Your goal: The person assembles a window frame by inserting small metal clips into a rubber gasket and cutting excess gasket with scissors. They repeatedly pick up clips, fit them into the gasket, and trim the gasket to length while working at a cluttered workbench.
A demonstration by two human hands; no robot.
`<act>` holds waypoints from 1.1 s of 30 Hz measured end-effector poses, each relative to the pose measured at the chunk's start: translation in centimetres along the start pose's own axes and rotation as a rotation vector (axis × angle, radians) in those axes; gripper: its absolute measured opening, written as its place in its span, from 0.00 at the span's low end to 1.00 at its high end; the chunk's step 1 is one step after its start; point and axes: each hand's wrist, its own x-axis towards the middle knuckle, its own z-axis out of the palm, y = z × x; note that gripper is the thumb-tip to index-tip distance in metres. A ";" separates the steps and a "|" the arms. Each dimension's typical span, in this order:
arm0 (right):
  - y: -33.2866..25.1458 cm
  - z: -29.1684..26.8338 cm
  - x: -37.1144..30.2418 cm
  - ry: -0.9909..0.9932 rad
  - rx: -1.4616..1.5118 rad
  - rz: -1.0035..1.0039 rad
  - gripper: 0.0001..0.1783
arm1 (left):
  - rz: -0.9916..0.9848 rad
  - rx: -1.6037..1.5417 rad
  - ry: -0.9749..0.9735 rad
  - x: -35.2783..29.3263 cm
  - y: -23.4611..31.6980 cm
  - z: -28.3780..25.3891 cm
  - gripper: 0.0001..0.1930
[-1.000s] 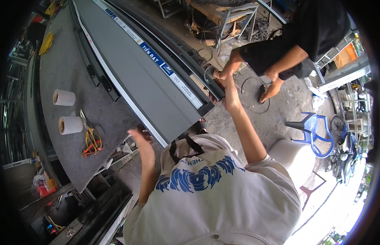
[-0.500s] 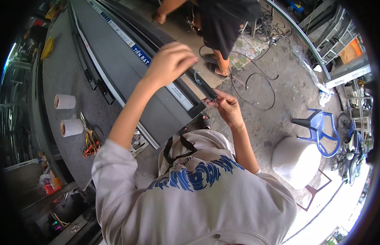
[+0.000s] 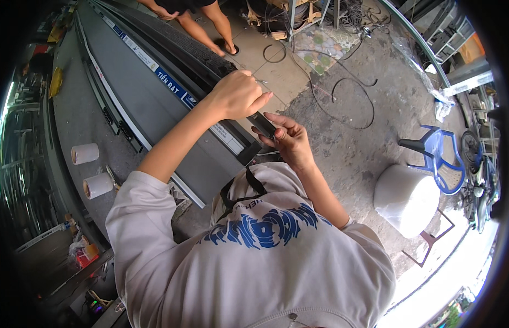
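A long grey door or window panel [image 3: 123, 76] with dark metal edge profiles and a blue-and-white label strip [image 3: 164, 79] lies on the workbench at my left. My left hand [image 3: 238, 95] is closed over the far-side dark edge, fingers curled under and out of sight. What it grips, if anything, I cannot make out. A small shiny metal piece [image 3: 261, 81] shows beside its knuckles. Closer to me, my right hand [image 3: 290, 141] has thumb and fingers around the end of a dark metal profile [image 3: 261, 123] jutting past my left hand.
Two white rolls [image 3: 98, 186] and partly hidden scissors [image 3: 113, 176] lie on the grey workbench [image 3: 74, 120]. Beyond the panel stand another person's legs [image 3: 202, 33]. Black hose [image 3: 373, 104] loops over the floor. At the right are a blue chair [image 3: 437, 153] and a white wrapped bundle [image 3: 405, 199].
The other person has moved left and farther away. My left hand has come closer to the profile's end, its fingers more curled. My right hand remains at that end, and the view has shifted.
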 end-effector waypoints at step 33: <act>0.0 18.4 -1.6 -0.230 -1.216 -0.400 0.11 | -0.759 0.104 1.146 -20.9 7.6 -3.9 0.09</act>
